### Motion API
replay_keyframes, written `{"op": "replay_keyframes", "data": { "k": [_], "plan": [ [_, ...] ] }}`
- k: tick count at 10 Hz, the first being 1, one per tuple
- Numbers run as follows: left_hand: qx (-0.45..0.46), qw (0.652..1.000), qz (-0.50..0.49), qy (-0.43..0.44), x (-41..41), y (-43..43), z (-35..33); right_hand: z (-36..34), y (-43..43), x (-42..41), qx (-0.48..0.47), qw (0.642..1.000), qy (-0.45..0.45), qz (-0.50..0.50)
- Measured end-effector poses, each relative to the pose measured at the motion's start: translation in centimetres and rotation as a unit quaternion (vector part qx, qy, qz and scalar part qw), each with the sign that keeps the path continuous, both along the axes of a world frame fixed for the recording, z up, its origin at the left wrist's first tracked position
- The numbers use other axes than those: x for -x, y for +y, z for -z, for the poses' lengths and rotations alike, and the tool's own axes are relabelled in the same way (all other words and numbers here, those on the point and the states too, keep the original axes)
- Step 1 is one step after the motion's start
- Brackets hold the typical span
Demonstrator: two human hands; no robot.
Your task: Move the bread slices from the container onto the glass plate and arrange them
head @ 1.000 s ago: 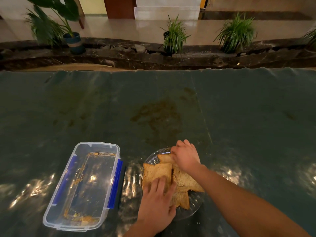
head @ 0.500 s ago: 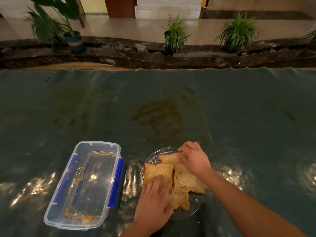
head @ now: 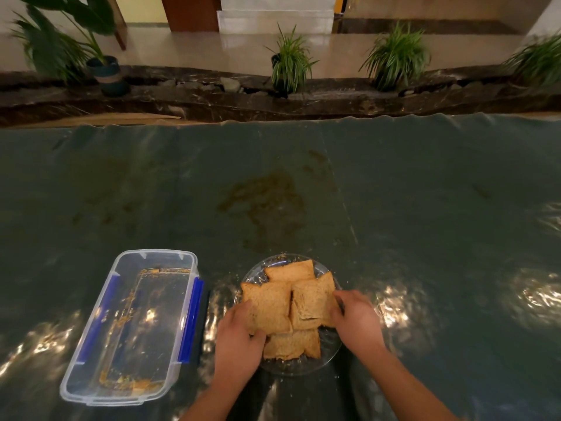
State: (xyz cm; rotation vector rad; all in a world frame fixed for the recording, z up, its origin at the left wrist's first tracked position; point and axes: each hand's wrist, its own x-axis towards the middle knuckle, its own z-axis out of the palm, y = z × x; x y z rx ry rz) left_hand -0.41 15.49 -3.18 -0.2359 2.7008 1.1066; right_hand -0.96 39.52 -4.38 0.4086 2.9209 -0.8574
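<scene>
Head view: left hand [head: 239, 338] sits at the near-left edge of the glass plate [head: 329, 355], fingers curled against the left slice [head: 268, 308], thumb at its lower corner; a light pinch on the crust, not a clamp. Right hand [head: 356, 320] is at the plate's right side, fingertips on the outer edge of the right slice [head: 312, 302]; whether they grip or only nudge it, I cannot tell. At least 4 bread slices [head: 290, 270] lie on the plate: 1 at the far side, 2 side by side across the middle, 1 nearest the person, partly under the middle pair. Edges overlap and the right-hand area looks stacked, so there may be more than 4. The container [head: 91, 387], clear with blue clips, stands just left of the plate and holds only crumbs and smears, so transfer looks done and this is the arranging step. Judgement on handling: toasted or dry slices, light, fairly stiff but brittle at the corners, shedding crumbs; best taken by opposite crust edges or slid flat with fingertips, not pressed in the centre. The plate is probably slick on the glossy green table cover [head: 425, 192], so a sideways push could shift it.
</scene>
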Motion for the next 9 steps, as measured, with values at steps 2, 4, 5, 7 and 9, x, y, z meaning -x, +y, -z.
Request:
{"op": "replay_keyframes", "data": {
  "k": [2,4,5,7,9],
  "plan": [
    [-0.06,0.997,-0.036,-0.034,0.2,-0.3,-0.8,0.1,0.0,0.1,0.017,1.0,-0.008,0.005],
    [-0.064,0.996,-0.036,-0.045,0.0,-0.5,-1.2,-0.2,0.4,0.2,0.055,0.998,-0.012,0.023],
    [-0.071,0.996,-0.043,-0.036,-0.1,-0.6,-1.4,-0.2,0.7,-0.2,0.077,0.996,0.0,0.051],
    [-0.068,0.997,-0.046,0.004,-0.2,-0.7,-1.6,-0.2,1.0,-1.7,0.096,0.99,0.017,0.101],
    [-0.066,0.997,-0.026,0.037,0.7,-1.6,-2.6,-2.0,0.8,-1.2,0.093,0.992,0.048,0.076]
  ]
}}
